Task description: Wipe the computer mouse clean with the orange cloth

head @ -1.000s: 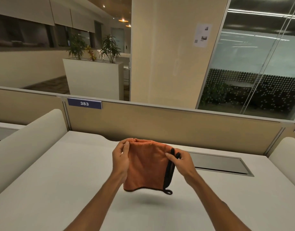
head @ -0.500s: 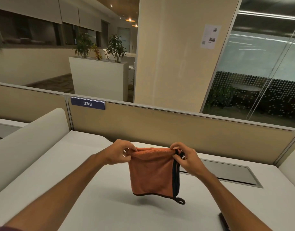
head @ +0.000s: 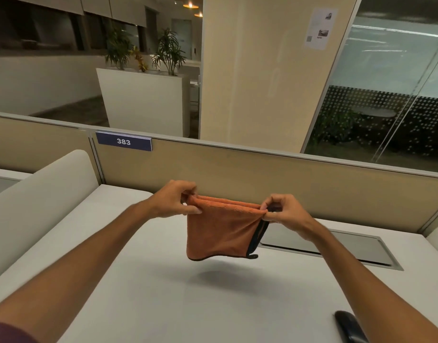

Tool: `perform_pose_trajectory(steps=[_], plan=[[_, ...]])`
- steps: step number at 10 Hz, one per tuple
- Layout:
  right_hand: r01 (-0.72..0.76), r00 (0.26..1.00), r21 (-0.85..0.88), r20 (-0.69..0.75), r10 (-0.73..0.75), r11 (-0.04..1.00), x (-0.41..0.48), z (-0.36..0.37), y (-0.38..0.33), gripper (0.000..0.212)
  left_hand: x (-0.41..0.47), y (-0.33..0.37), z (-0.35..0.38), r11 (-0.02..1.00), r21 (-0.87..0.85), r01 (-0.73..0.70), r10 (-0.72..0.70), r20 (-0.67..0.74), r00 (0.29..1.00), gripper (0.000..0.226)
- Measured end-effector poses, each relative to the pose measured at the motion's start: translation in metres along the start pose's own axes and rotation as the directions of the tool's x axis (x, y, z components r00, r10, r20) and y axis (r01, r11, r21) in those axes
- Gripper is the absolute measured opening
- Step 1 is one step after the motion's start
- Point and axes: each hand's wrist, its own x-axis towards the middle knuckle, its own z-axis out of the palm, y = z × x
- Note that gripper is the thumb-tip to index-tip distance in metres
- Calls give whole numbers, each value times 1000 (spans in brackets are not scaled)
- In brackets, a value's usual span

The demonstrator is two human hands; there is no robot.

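Note:
An orange cloth (head: 219,232) with a dark edge and a small loop hangs folded in the air above the white desk (head: 148,293). My left hand (head: 174,200) pinches its upper left corner. My right hand (head: 286,214) pinches the upper right corner, so the top edge is stretched between them. A dark computer mouse (head: 349,328) lies on the desk at the bottom right, partly hidden under my right forearm.
A grey cable hatch (head: 336,248) is set into the desk behind the cloth. A beige partition (head: 237,167) with a "383" label (head: 123,141) closes the back. Rounded white dividers (head: 39,199) flank the desk on both sides.
Both hands have drawn apart and risen, pulling the cloth's top edge taut. The view tilted down a little, bringing the mouse into sight at the bottom right.

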Motion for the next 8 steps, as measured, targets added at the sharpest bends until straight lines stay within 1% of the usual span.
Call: perform_pose_trajectory(steps=[1, 2, 3, 4, 5, 6, 7, 8], plan=[[-99, 989, 94, 115, 88, 991, 19, -5, 7, 21, 17, -15, -9, 955, -247, 163, -114, 199, 973, 34], [-185, 966, 28, 192, 176, 982, 34, 0, 19, 19, 28, -31, -5, 930, -243, 274, -201, 289, 936, 37], [-284, 929, -111, 213, 302, 952, 57, 18, 50, 17, 45, -62, 21, 900, -97, 425, -381, 301, 874, 44], [-319, 921, -195, 167, 352, 927, 74, 31, 71, 17, 56, -86, 44, 873, -54, 484, -459, 240, 855, 37], [-358, 926, -224, 41, 375, 907, 99, 50, 96, 22, 75, -117, 75, 842, -56, 537, -537, 18, 844, 28], [-366, 930, -241, -55, 364, 899, 112, 60, 111, 22, 84, -132, 95, 835, 8, 551, -547, -104, 831, 27], [-368, 929, -333, -155, 335, 868, 118, 72, 132, 20, 83, -144, 121, 828, 114, 550, -528, -172, 831, 34], [-358, 933, -434, -207, 296, 826, 116, 77, 136, 28, 79, -144, 127, 806, 204, 555, -519, -208, 829, 37]])
